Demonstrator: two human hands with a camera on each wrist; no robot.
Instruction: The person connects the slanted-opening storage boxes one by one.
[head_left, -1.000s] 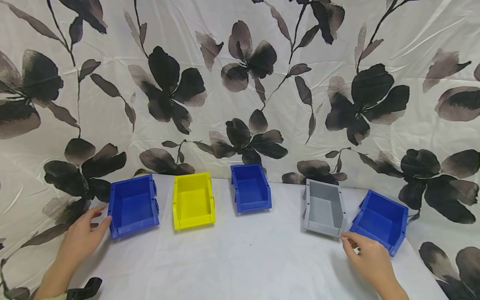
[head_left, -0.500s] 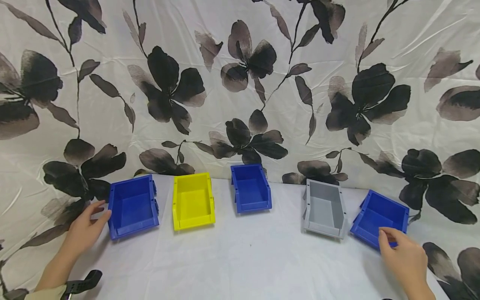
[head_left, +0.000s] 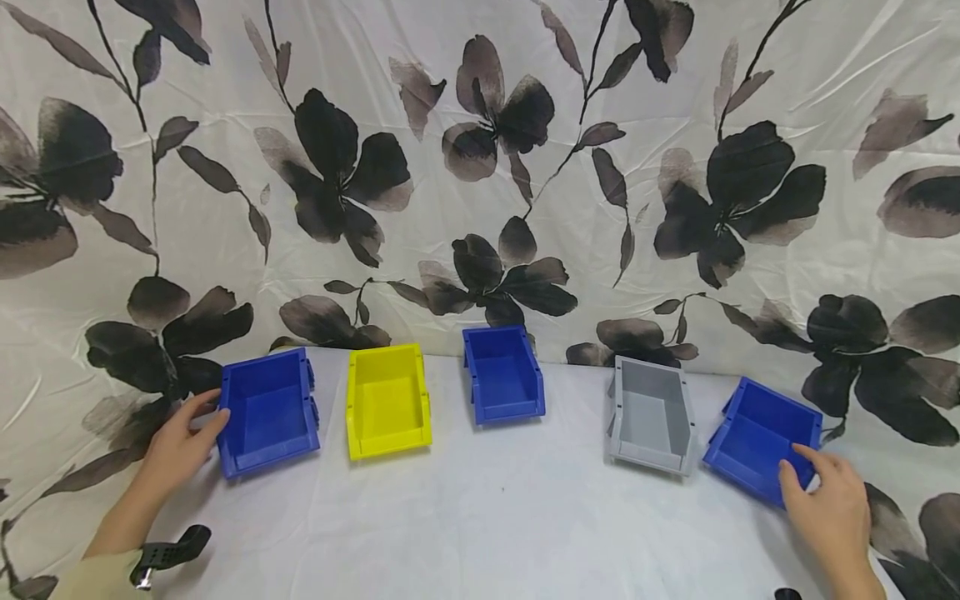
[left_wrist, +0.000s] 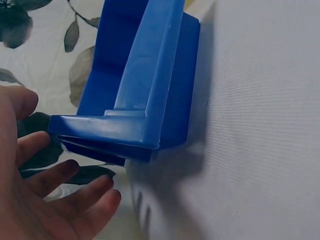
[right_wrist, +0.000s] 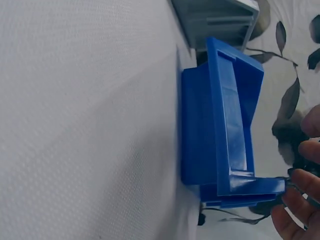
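Observation:
At the far left of the row stands a blue plastic storage bin [head_left: 270,408], and my left hand [head_left: 177,446] hovers at its outer side. The left wrist view shows that hand's fingers [left_wrist: 87,197] spread and loosely bent, holding nothing, near the bin's corner. Another blue storage bin [head_left: 756,442] stands tilted round at the far right end. Beside its near right corner is my right hand [head_left: 828,504], thumb and fingers apart. In the right wrist view its fingers [right_wrist: 306,182] reach to the bin's edge without gripping it; whether they touch it cannot be told.
Between them stand a yellow bin [head_left: 387,404], a smaller-looking blue bin [head_left: 502,375] and a grey bin [head_left: 650,417]. All rest on a white-covered table [head_left: 480,525]. A floral cloth [head_left: 480,192] hangs behind. A black wrist strap [head_left: 174,550] is on the left arm.
My right hand has moved rightward from the grey bin's front corner to the right blue bin, and its fingers have spread. My left hand has risen slightly beside the left blue bin.

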